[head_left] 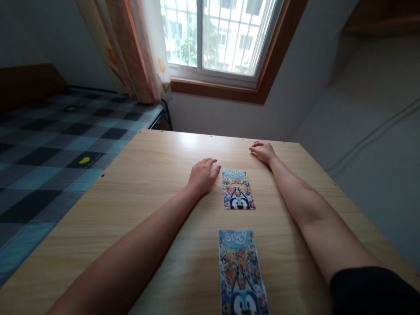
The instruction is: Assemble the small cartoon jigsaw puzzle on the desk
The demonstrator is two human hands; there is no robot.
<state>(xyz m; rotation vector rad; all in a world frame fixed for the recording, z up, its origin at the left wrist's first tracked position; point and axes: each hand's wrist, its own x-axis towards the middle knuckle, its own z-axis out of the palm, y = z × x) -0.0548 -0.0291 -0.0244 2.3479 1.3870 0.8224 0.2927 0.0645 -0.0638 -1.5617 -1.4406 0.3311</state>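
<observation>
A small Bluey jigsaw puzzle (239, 203) lies flat on the wooden table, with a wood-coloured gap across its middle. Just left of its upper edge my left hand (204, 175) rests on the tabletop, fingers stretched out and holding nothing. Farther away, to the right, my right hand (262, 151) is low over the table with thumb and fingers pinched together. Something tiny shows at those fingertips, too small to name. Nearer to me lies a larger Bluey picture sheet (241, 267) with the same design, cut off by the bottom of the view.
The pale wooden table (157, 175) has small dark holes along its edges. To the left is a bed with a checked cover (75, 140). Behind the table are a curtain (131, 52) and a barred window (226, 39). A cable (374, 135) runs along the right wall.
</observation>
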